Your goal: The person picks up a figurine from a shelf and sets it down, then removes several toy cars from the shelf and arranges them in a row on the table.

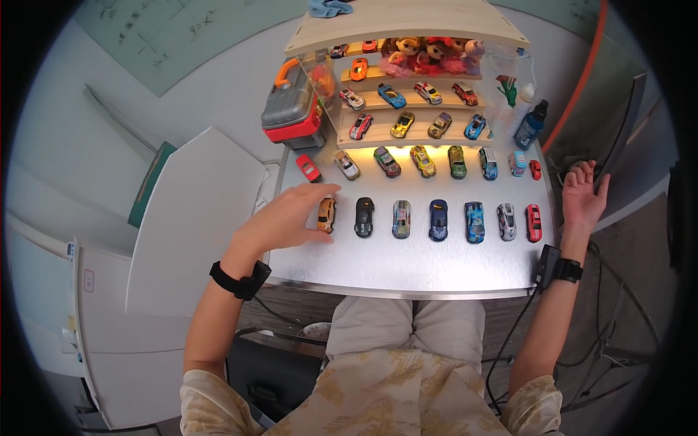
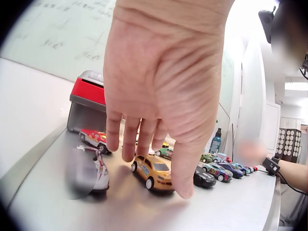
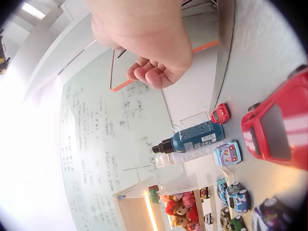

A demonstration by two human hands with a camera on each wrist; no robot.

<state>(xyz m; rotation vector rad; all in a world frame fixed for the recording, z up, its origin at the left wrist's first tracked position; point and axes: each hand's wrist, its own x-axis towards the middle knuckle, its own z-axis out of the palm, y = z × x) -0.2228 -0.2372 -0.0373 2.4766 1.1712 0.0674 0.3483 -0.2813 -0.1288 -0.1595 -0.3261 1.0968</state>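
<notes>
In the head view my left hand (image 1: 283,218) is at the left end of the front row of toy cars, fingers and thumb spread on either side of a gold toy car (image 1: 328,214). The left wrist view has the thumb tip right by that car's front, the straight fingers (image 2: 128,144) hanging at its far side. A white toy car (image 2: 98,171), partly blurred, stands left of it there; the hand covers that spot in the head view. My right hand (image 1: 583,200) hovers off the table's right edge, holding nothing, its fingers loosely curled in the right wrist view.
Behind the front row runs a second row with a red car (image 1: 308,168) at its left. A lit wooden display shelf (image 1: 407,22) holds more cars and several dolls. A grey-red toolbox (image 1: 294,109) stands left of it, a blue spray bottle (image 1: 531,125) right.
</notes>
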